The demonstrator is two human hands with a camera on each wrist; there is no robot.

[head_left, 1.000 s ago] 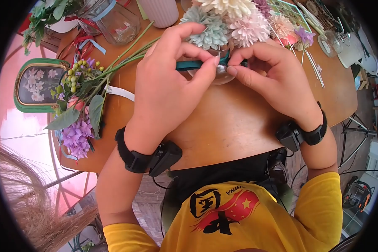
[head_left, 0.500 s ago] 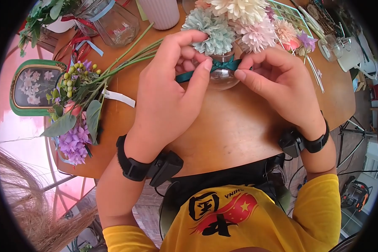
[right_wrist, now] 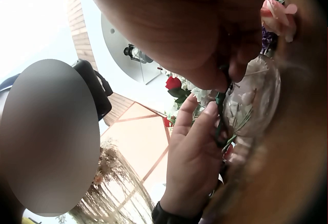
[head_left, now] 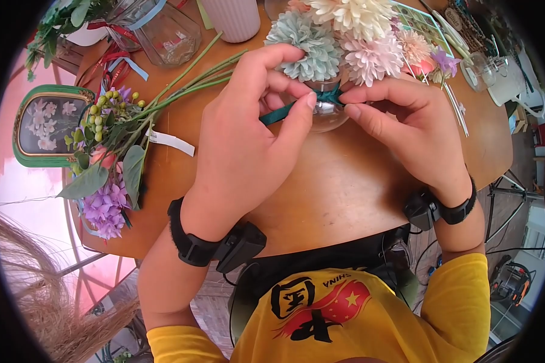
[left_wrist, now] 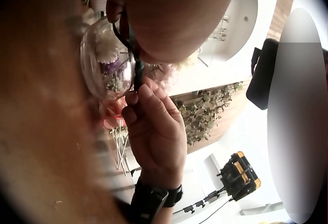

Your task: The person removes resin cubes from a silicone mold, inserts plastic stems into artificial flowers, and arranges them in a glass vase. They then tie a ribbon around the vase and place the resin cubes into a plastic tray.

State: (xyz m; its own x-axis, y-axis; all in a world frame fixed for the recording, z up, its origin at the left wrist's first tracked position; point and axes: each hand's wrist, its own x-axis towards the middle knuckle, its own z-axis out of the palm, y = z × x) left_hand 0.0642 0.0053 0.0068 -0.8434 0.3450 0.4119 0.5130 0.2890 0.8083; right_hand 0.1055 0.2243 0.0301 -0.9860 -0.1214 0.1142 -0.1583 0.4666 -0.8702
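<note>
A round clear glass vase (head_left: pixel 332 123) stands on the wooden table, filled with large artificial blooms: a pale blue-green one (head_left: pixel 309 48), a pink one (head_left: pixel 372 57) and a cream one (head_left: pixel 354 17). Round its neck runs a dark green ribbon (head_left: pixel 277 115), knotted at the front. My left hand (head_left: pixel 242 133) pinches the ribbon between thumb and index finger, left of the knot, with a loose length trailing below the fingers. From the other side my right hand (head_left: pixel 408 124) pinches the ribbon close by the knot. In the left wrist view, stems and small flowers show through the glass vase (left_wrist: pixel 89 62).
To the left lie a bunch of purple flowers (head_left: pixel 106 206) with green stems and a green-framed floral picture (head_left: pixel 48 124). A faceted glass jar (head_left: pixel 172 39) and a ribbed pale cup (head_left: pixel 231 18) stand behind. White sticks (head_left: pixel 456 109) and a small glass jar (head_left: pixel 484 71) are at the right.
My hands first moved apart, uncovering the ribbon's knot. Since then my left fingers have come back in toward the knot, and my right fingertips have moved closer to it.
</note>
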